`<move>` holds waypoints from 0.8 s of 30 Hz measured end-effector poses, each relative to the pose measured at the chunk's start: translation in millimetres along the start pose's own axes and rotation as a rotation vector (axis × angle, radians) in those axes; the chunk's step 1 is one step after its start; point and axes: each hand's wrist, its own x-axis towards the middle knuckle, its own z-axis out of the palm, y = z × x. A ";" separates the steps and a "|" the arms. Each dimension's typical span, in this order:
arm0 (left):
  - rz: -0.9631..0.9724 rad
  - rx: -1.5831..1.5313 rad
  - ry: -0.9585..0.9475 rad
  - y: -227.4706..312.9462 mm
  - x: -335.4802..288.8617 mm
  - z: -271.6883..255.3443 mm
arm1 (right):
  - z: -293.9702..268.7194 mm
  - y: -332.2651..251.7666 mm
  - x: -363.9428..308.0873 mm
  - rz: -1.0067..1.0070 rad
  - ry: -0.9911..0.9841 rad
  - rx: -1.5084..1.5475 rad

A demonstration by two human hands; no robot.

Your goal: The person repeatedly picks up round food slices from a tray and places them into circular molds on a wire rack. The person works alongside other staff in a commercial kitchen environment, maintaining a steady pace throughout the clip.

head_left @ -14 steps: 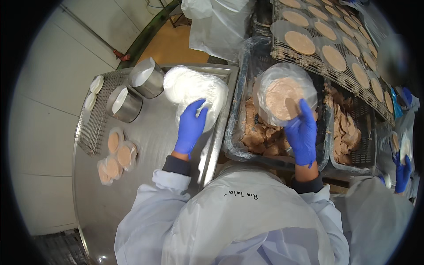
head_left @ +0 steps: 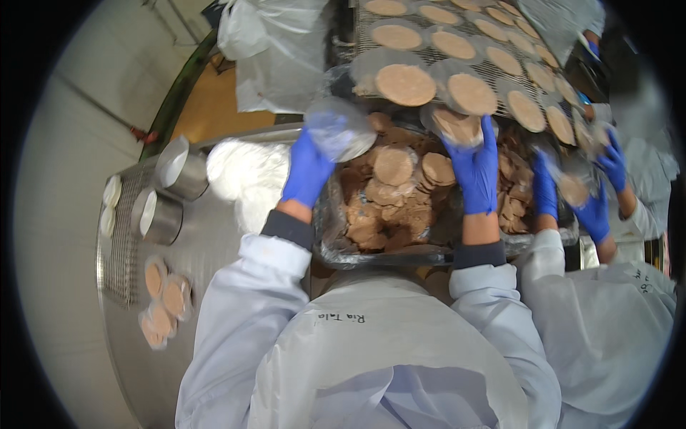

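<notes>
Pinched in my gloved left hand (head_left: pixel 309 168) is a clear round plastic sheet (head_left: pixel 341 132), raised over the left rim of a plastic-lined crate (head_left: pixel 350 259). My gloved right hand (head_left: pixel 474 175) grips a flat round meat patty (head_left: pixel 457 127) on a clear sheet, fingers pointing away from me, close to the near edge of a wire rack (head_left: pixel 493 63). Rows of similar patties on clear sheets cover that rack. Below my hands, the crate holds a heap of brown meat pieces and loose patties (head_left: pixel 393 166).
On the steel table (head_left: pixel 214 229) at left lie a pile of clear sheets (head_left: pixel 246 171), two metal containers (head_left: pixel 158 217), several small patties (head_left: pixel 174 297) and a wire tray (head_left: pixel 118 250). At right, a co-worker's blue-gloved hands (head_left: pixel 544 189) work beside a second crate of meat.
My left hand has left the sheet pile with a clear sheet and moved right to the crate. My right hand has carried the patty forward to the rack's edge. The view has turned right.
</notes>
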 end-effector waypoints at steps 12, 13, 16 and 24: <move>-0.397 -1.134 -0.243 77.8 9.6 84.8 | 24.5 -32.3 -34.0 -0.222 0.208 -0.072; -0.609 -1.671 -0.278 85.9 5.2 78.2 | 40.5 -38.9 -44.1 -0.188 0.106 -0.042; -0.632 -1.570 -0.239 107.2 6.7 76.5 | 64.9 -25.5 -47.4 -0.199 0.053 -0.270; -0.563 -0.897 0.015 82.1 -40.1 -11.2 | 54.6 81.0 -41.8 0.071 -0.264 -0.693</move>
